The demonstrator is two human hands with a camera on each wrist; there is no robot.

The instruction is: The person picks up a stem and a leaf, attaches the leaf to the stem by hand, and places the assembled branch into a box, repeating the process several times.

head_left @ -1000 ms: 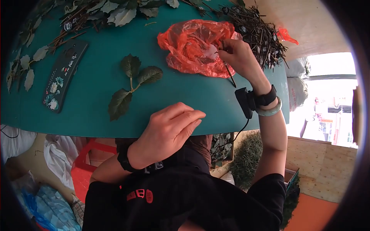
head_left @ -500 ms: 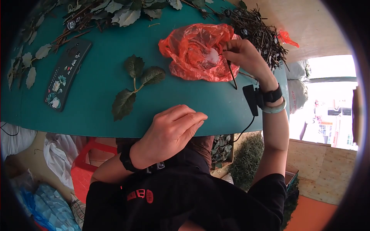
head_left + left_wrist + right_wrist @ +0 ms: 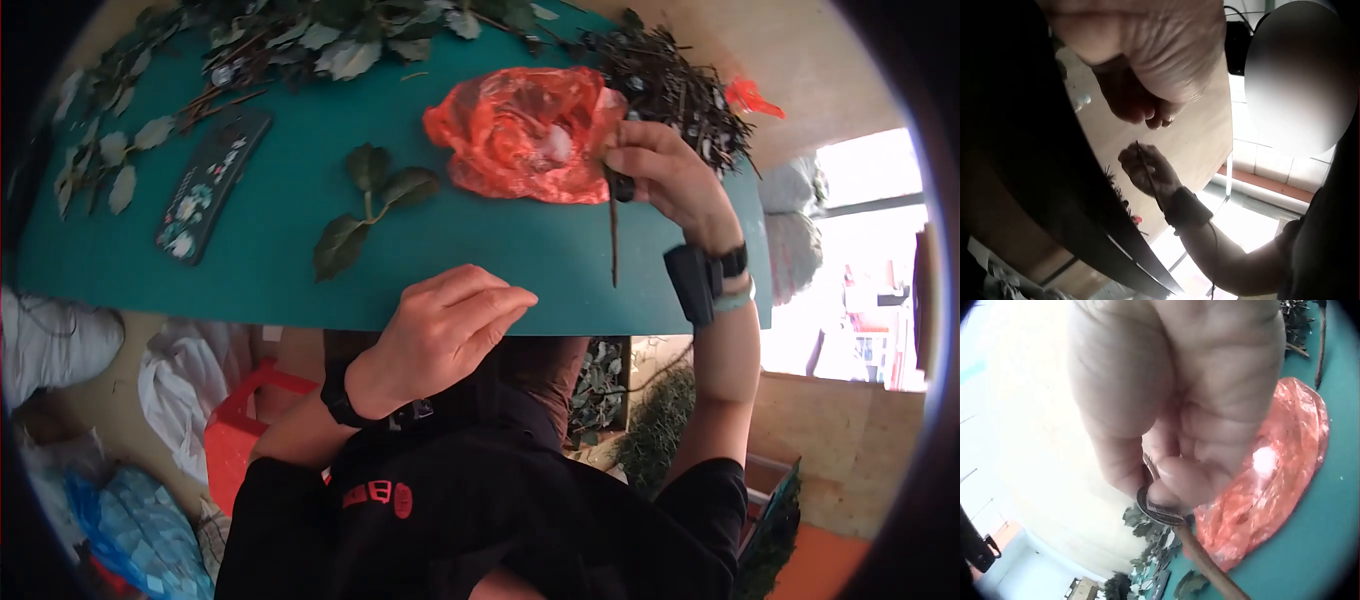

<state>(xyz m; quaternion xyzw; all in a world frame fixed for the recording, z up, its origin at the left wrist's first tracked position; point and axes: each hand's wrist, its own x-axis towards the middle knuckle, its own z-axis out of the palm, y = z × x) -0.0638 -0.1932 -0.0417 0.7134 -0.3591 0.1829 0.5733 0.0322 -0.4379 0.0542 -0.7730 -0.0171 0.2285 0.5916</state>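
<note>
Thumb and fingers of my right hand (image 3: 680, 185) (image 3: 1179, 375) pinch a thin brown stem (image 3: 614, 245) (image 3: 1213, 569), which hangs down beside the red plastic bag (image 3: 490, 125) (image 3: 1254, 515). At the fingertips a dark round piece (image 3: 624, 187) (image 3: 1160, 512) sits around the stem. Near the table's front edge is my left hand (image 3: 435, 335) (image 3: 1154, 56), fingers loosely bent, with nothing visible in it. Beyond it a three-leaf sprig (image 3: 341, 245) lies on the green table (image 3: 480, 270). The bag holds something whitish (image 3: 556, 145).
A dark flowered case (image 3: 210, 190) lies at the left. Leafy branches (image 3: 350, 50) line the back, and a heap of dark stems (image 3: 680, 100) is at the back right. A red stool (image 3: 235, 440) stands below the table at left.
My right hand has moved away from the bag, to the right and towards me, with the stem, which now hangs nearly upright in the head view. My left hand has barely moved.
</note>
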